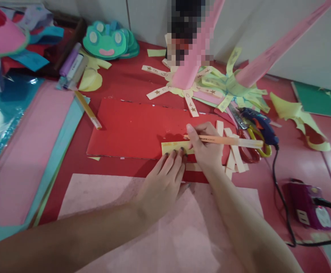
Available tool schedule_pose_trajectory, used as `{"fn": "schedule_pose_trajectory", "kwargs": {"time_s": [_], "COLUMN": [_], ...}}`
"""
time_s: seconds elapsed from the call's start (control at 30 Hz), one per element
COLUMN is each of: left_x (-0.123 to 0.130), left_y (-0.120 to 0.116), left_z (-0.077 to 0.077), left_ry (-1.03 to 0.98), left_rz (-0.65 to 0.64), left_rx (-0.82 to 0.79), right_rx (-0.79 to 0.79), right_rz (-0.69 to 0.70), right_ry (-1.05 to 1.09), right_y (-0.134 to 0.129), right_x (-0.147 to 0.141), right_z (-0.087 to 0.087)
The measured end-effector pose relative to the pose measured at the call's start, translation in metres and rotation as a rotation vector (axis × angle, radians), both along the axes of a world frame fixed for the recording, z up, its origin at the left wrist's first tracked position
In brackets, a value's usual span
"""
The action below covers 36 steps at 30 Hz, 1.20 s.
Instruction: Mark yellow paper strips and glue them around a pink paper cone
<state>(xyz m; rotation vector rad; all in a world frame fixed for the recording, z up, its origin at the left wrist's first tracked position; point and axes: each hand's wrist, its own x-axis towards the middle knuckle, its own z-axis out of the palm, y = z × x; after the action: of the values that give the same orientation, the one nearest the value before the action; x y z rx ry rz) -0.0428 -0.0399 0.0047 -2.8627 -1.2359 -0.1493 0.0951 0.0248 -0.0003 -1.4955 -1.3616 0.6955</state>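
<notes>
My right hand point(209, 149) grips an orange pen point(230, 140), its tip pointing left just above a yellow paper strip point(169, 147). Faint orange writing runs along the strip's upper edge. Fingers stretched out, my left hand point(165, 174) presses the strip flat from below. Under both lies a red board point(125, 127). Beside my right hand, several pale paper strips point(236, 155) lie in a loose pile, and part of one more shows below the board.
Scissors with yellow handles point(258, 142) and a glue gun point(258, 121) lie right, its cord near a purple power adapter point(310, 206). Pink paper cones point(256, 68) stand behind. Green frog cutouts point(107, 41), another pen point(88, 110) and stacked coloured sheets point(26, 151) sit left. Pink paper point(97, 189) covers the front.
</notes>
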Motion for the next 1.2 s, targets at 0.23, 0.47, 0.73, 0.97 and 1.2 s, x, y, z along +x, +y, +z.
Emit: {"fn": "schedule_pose_trajectory", "kwargs": {"time_s": [0.23,0.47,0.73,0.97,1.2], "left_x": [0.0006,0.0002,0.0002,0.001,0.0001], "left_y": [0.0004,0.0005,0.0003,0.0001,-0.0005], "left_z": [-0.0013,-0.002,-0.0013,-0.0026,-0.0024], "left_ry": [-0.03,-0.042,-0.027,-0.032,-0.044], "left_rz": [0.009,0.008,0.007,0.008,0.013], "left_rx": [-0.041,-0.018,-0.045,-0.041,-0.026], "right_rx": [-0.039,-0.006,-0.058,-0.071,-0.08], "right_rz": [-0.02,0.031,0.093,0.104,0.11], "right_ry": [-0.002,-0.022,-0.051,-0.111,-0.129], "right_y": [0.0006,-0.0062,0.0001,-0.0008,-0.0018], "right_x": [0.0005,-0.0043,-0.0035,-0.0038,-0.0044], "right_z": [-0.0014,0.0,-0.0036,-0.0047,-0.0047]}}
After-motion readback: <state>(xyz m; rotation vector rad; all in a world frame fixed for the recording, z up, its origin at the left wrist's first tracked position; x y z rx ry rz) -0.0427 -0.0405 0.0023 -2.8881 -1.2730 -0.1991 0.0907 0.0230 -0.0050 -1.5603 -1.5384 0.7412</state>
